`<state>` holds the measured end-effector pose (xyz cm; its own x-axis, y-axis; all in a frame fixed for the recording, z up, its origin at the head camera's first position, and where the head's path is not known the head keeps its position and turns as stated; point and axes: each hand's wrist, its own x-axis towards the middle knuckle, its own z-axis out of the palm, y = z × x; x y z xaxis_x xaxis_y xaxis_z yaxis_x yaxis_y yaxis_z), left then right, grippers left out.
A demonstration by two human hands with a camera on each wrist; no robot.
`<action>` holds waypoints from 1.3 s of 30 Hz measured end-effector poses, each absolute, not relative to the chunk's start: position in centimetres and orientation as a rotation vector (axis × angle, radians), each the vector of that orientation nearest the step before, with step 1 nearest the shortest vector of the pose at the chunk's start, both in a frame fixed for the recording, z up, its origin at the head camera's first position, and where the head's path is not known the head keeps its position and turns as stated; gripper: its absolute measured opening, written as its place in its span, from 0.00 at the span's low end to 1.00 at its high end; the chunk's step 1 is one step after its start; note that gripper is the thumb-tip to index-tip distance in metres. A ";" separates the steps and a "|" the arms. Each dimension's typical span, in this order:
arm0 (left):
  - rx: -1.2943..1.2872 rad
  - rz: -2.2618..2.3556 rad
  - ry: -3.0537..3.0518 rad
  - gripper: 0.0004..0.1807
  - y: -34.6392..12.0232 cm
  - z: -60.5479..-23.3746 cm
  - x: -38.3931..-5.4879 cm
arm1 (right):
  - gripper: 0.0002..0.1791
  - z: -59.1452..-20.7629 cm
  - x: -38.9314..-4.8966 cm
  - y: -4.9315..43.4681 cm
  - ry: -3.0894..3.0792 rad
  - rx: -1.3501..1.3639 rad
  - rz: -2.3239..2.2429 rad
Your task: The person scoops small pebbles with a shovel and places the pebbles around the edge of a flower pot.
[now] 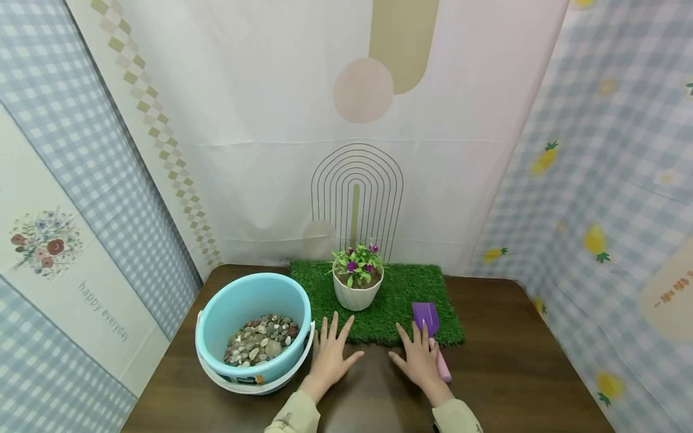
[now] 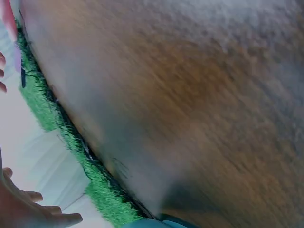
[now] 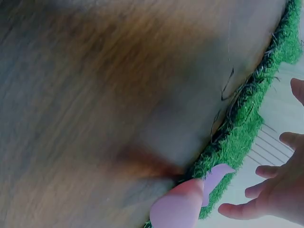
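Observation:
My left hand (image 1: 331, 358) is spread over the table, just right of a light blue bucket (image 1: 216, 313) that holds many small pebbles (image 1: 260, 343). My right hand (image 1: 421, 361) is spread too, its fingers beside and partly in front of a small shovel with a purple blade (image 1: 425, 316) and pink handle (image 1: 443, 365). Neither hand holds anything. Behind them, a white pot (image 1: 357, 297) of purple flowers (image 1: 352, 266) stands on a green turf mat (image 1: 400, 294). In the right wrist view the pink handle (image 3: 176, 209) lies below the fingers (image 3: 240, 210).
The brown wooden table (image 1: 503, 361) ends at a white printed curtain (image 1: 260, 180) at the back. Checked cloth (image 1: 595, 210) hangs along the right side, with another checked cloth (image 1: 108, 150) on the left. The bucket's white handle (image 1: 260, 388) hangs down at its front.

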<state>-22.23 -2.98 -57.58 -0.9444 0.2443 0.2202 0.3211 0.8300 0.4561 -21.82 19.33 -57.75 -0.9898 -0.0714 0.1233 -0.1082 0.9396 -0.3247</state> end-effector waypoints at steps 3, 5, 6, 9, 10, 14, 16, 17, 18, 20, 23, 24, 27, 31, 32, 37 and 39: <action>-0.486 -0.787 -2.863 0.45 -2.9 -57.1 -21.9 | 0.38 -57.8 -21.7 19.7 -2.954 0.130 0.486; -0.514 -0.800 -2.849 0.44 -2.9 -56.8 -21.8 | 0.38 -57.7 -21.7 20.0 -2.932 0.131 0.463; -0.525 -0.807 -2.841 0.44 -2.9 -56.6 -21.6 | 0.37 -57.7 -21.7 20.1 -2.923 0.133 0.460; -0.544 -0.812 -2.819 0.43 -2.8 -56.1 -21.2 | 0.36 -57.5 -21.6 20.5 -2.916 0.142 0.465; -0.550 -0.819 -2.818 0.42 -2.8 -55.9 -21.0 | 0.36 -57.5 -21.6 20.6 -2.920 0.144 0.474; -0.580 -0.822 -2.822 0.40 -2.6 -55.1 -20.2 | 0.35 -57.2 -21.3 21.0 -2.963 0.141 0.504; -0.590 -0.796 -2.829 0.39 -2.6 -54.6 -19.9 | 0.35 -57.1 -21.2 21.1 -2.971 0.137 0.521; -0.597 -0.776 -2.829 0.38 -2.6 -54.4 -19.7 | 0.35 -57.0 -21.2 21.2 -2.971 0.134 0.527; -0.604 -0.750 -2.827 0.37 -2.5 -54.3 -19.6 | 0.35 -57.0 -21.1 21.3 -2.969 0.132 0.533; -0.618 -0.699 -2.822 0.35 -2.4 -53.8 -19.3 | 0.35 -56.9 -21.1 21.5 -2.963 0.128 0.542; -0.650 -0.653 -2.800 0.34 -2.4 -53.1 -18.9 | 0.35 -56.8 -21.0 21.9 -2.950 0.119 0.545; -0.658 -0.646 -2.794 0.33 -2.4 -52.9 -18.7 | 0.35 -56.8 -21.0 22.0 -2.947 0.118 0.547; -0.673 -0.652 -2.762 0.33 -2.5 -52.1 -18.3 | 0.36 -56.6 -21.0 22.3 -2.944 0.124 0.551; -0.696 -0.717 -2.709 0.32 -3.0 -51.1 -17.8 | 0.36 -56.3 -21.2 22.5 -2.960 0.144 0.546; -0.705 -0.740 -2.694 0.32 -3.2 -50.8 -17.6 | 0.36 -56.2 -21.3 22.6 -2.962 0.148 0.541; -0.741 -0.845 -2.619 0.30 -3.8 -49.6 -16.9 | 0.38 -55.7 -21.5 23.0 -2.967 0.134 0.541; -0.735 -0.873 -2.584 0.28 -4.1 -49.0 -16.5 | 0.39 -55.7 -21.5 23.1 -2.980 0.129 0.553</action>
